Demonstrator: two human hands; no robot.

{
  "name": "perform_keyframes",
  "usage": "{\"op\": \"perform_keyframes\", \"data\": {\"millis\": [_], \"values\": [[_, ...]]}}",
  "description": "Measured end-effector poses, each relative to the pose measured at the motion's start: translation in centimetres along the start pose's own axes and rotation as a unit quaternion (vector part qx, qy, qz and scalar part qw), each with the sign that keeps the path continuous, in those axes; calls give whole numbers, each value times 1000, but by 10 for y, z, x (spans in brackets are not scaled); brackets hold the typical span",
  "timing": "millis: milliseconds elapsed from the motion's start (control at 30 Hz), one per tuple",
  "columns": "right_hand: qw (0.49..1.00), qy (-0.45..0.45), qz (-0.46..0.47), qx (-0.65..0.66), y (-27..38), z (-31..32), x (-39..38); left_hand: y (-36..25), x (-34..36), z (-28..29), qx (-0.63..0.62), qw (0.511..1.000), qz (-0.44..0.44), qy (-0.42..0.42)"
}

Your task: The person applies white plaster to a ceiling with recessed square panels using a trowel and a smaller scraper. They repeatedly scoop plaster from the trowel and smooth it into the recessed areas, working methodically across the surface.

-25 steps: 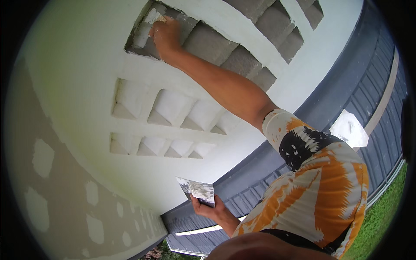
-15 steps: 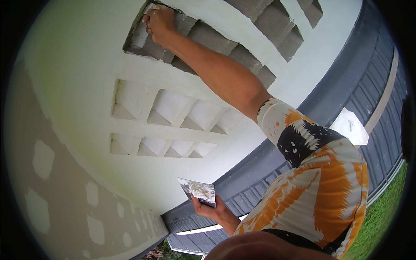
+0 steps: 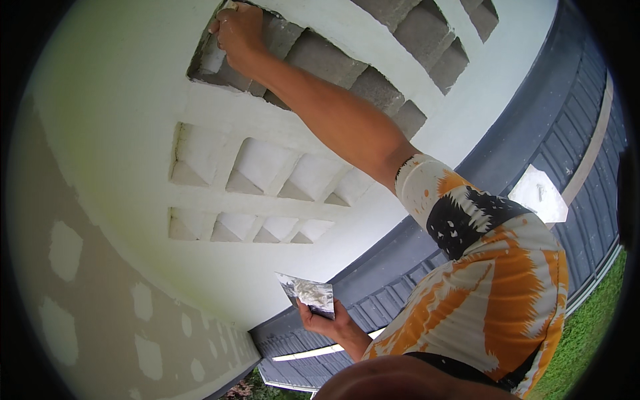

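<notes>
The right arm is stretched toward the far left, its elbow slightly bent. The right hand (image 3: 239,30) is set inside the far-left end of a grey stepped recess (image 3: 323,59), the wrist bent and the fingers curled around a pale tool (image 3: 231,5), mostly hidden. The left hand (image 3: 328,323) is held near the body, well apart from the right; a flat plate (image 3: 325,312) is gripped there by its near edge, and a mound of white paste (image 3: 312,292) is borne on it. The right hand is closely bounded on its left by the recess's ragged rim; to its right, open room is afforded along the steps. Between the hands, a pale wall (image 3: 127,133) with shallow white niches (image 3: 263,161) is seen. Right of the plate, a dark ribbed roof (image 3: 393,303) is shown.
</notes>
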State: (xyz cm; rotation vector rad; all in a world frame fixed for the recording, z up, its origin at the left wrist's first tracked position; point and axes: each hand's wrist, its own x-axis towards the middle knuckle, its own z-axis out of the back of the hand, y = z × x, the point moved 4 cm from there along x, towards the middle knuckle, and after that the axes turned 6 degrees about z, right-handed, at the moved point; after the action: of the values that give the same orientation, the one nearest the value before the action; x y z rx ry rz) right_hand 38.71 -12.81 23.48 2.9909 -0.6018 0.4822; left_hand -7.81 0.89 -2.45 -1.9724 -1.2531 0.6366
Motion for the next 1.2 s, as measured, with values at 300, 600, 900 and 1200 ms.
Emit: {"op": "perform_keyframes", "data": {"millis": [300,600,900,1200], "values": [[996,-41,-67,-46,-12,28,-27,2,6,6,1,1000,9,-6],[998,24,-56,-7,4,6,-5,3,8,10,-9,1000,22,12],[996,5,-62,-58,-8,25,-29,6,10,6,2,1000,26,15],[999,42,-29,0,-2,11,-8,4,3,1,-15,1000,15,0]]}}
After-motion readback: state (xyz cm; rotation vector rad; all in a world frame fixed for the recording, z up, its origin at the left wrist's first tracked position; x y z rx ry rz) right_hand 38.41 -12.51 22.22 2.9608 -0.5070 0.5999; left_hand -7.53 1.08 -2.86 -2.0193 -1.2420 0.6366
